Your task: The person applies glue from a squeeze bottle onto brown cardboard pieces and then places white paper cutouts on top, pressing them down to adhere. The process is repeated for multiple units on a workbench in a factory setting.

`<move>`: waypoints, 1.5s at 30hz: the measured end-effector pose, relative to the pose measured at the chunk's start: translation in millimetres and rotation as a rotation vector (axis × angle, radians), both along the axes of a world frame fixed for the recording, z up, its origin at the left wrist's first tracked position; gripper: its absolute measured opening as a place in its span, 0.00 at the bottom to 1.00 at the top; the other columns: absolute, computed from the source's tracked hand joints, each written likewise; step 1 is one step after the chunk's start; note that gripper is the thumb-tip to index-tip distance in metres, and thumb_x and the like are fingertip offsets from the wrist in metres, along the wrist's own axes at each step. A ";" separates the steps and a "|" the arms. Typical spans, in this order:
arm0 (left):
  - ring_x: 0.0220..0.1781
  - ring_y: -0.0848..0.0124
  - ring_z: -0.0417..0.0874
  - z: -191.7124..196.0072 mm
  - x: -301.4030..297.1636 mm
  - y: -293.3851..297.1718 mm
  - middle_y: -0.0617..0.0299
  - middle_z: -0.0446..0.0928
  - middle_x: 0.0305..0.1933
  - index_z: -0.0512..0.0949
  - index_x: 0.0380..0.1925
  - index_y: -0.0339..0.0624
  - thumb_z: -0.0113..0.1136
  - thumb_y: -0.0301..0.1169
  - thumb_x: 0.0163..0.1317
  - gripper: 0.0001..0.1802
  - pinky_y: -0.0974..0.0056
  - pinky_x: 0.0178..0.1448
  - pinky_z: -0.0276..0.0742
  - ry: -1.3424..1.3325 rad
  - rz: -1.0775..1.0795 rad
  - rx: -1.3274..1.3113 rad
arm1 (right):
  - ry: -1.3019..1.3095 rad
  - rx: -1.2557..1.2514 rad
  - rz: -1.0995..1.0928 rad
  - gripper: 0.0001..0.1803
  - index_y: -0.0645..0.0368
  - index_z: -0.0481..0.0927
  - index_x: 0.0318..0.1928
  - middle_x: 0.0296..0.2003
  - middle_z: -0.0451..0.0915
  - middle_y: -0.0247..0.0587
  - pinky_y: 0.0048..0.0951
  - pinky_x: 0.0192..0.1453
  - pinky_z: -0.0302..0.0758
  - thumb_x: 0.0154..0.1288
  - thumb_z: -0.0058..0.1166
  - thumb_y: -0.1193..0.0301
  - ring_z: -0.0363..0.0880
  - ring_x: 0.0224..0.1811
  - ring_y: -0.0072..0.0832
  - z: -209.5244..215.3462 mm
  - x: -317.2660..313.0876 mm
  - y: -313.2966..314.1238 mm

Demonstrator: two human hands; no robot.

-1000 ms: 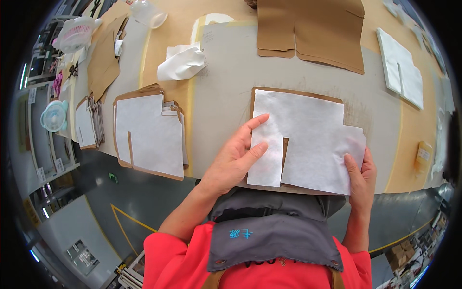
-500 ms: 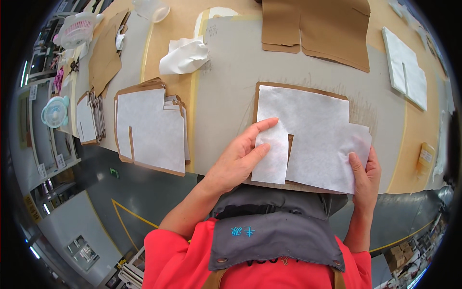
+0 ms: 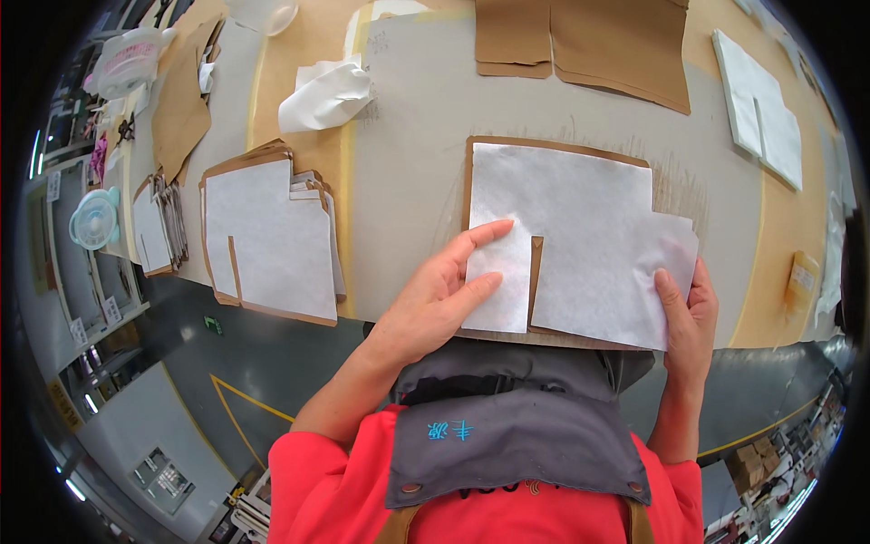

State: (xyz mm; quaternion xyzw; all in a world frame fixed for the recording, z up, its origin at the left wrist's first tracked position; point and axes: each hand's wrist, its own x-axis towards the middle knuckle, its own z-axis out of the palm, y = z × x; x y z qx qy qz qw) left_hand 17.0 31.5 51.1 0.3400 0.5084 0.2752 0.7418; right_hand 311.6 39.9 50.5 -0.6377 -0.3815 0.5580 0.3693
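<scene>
In front of me a white notched sheet (image 3: pixel 589 227) with a slit in its lower edge lies over a brown piece (image 3: pixel 560 150) of similar outline. Brown shows along the top and left borders and through the slit. My left hand (image 3: pixel 444 288) rests on the sheet's left part, index finger and thumb stretched out and apart. At the sheet's right edge, my right hand (image 3: pixel 687 313) pinches it, thumb on top and fingers partly hidden beneath. The sheet's lower right corner reaches the table's front edge.
To the left lies a stack of white-faced brown pieces (image 3: pixel 272 240), with a smaller stack (image 3: pixel 159 227) beyond. Brown pieces (image 3: pixel 616 54) lie at the back. A crumpled white sheet (image 3: pixel 324 95), a folded white stack (image 3: pixel 757 104) and a small turquoise fan (image 3: pixel 94 218) are around the table (image 3: pixel 408 181).
The white sheet's left flap has shifted left and flattened, and its slit now shows wider over the brown. Both hands keep their places on the sheet. The whole view has shifted slightly.
</scene>
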 end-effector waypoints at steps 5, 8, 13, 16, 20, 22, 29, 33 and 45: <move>0.55 0.79 0.76 17.1 4.1 -0.2 0.63 0.73 0.58 0.59 0.73 0.40 0.49 0.29 0.74 0.28 0.66 0.54 0.83 -0.069 0.009 -0.201 | -0.001 -0.008 0.006 0.20 0.66 0.74 0.60 0.48 0.81 0.34 0.21 0.53 0.72 0.71 0.57 0.72 0.77 0.47 0.16 -1.5 2.3 0.4; 0.55 0.78 0.76 14.5 3.5 -3.7 0.63 0.73 0.58 0.58 0.73 0.40 0.49 0.29 0.75 0.29 0.65 0.53 0.86 -0.053 -0.019 -0.189 | -0.012 -0.001 0.007 0.20 0.66 0.74 0.60 0.48 0.81 0.35 0.21 0.53 0.73 0.71 0.57 0.72 0.77 0.47 0.17 -1.0 1.7 0.5; 0.54 0.74 0.79 24.5 3.4 -12.4 0.61 0.73 0.59 0.57 0.74 0.41 0.49 0.29 0.74 0.30 0.65 0.53 0.85 -0.046 -0.012 -0.233 | -0.003 0.010 -0.001 0.19 0.66 0.74 0.59 0.48 0.81 0.35 0.21 0.53 0.73 0.71 0.57 0.72 0.77 0.47 0.17 -2.1 -0.8 0.1; 0.54 0.70 0.81 36.9 -1.2 -20.8 0.57 0.76 0.59 0.61 0.72 0.42 0.48 0.27 0.75 0.27 0.63 0.55 0.83 -0.042 -0.044 -0.378 | -0.010 0.019 0.009 0.19 0.67 0.74 0.59 0.49 0.81 0.35 0.21 0.54 0.73 0.72 0.57 0.73 0.77 0.48 0.17 -3.6 3.0 -0.4; 0.52 0.62 0.83 47.0 -16.0 -39.8 0.54 0.79 0.52 0.72 0.64 0.41 0.49 0.21 0.71 0.22 0.63 0.52 0.81 0.191 -0.211 -0.026 | -0.044 0.018 0.017 0.22 0.67 0.73 0.62 0.51 0.81 0.38 0.22 0.56 0.73 0.72 0.57 0.71 0.78 0.50 0.19 -5.4 6.2 -1.0; 0.46 0.58 0.84 38.7 -14.3 -40.7 0.53 0.80 0.47 0.76 0.59 0.41 0.50 0.18 0.69 0.19 0.62 0.49 0.81 0.488 -0.284 0.519 | -0.057 0.017 0.014 0.22 0.67 0.72 0.62 0.51 0.81 0.38 0.22 0.56 0.73 0.72 0.57 0.71 0.78 0.50 0.19 -4.0 5.9 -0.7; 0.60 0.62 0.75 1.9 -6.3 -34.1 0.62 0.75 0.55 0.82 0.51 0.47 0.56 0.13 0.51 0.26 0.60 0.57 0.72 0.949 -0.496 1.076 | -0.077 0.036 0.022 0.19 0.68 0.74 0.59 0.49 0.80 0.36 0.21 0.54 0.72 0.72 0.57 0.71 0.77 0.49 0.18 -1.9 0.5 -1.8; 0.62 0.65 0.74 1.0 -13.6 -31.5 0.65 0.75 0.57 0.83 0.49 0.55 0.59 0.15 0.51 0.27 0.61 0.56 0.70 1.043 -0.603 1.150 | -0.092 0.034 0.010 0.19 0.67 0.74 0.58 0.48 0.80 0.36 0.21 0.54 0.72 0.72 0.57 0.71 0.77 0.48 0.17 -2.8 -0.3 -3.1; 0.71 0.62 0.65 15.2 -35.9 -23.5 0.67 0.68 0.65 0.78 0.56 0.66 0.57 0.18 0.49 0.34 0.57 0.66 0.67 1.136 -0.899 1.187 | -0.089 0.023 0.049 0.25 0.67 0.70 0.65 0.53 0.80 0.38 0.21 0.56 0.73 0.72 0.57 0.70 0.78 0.51 0.18 -7.5 4.4 -5.9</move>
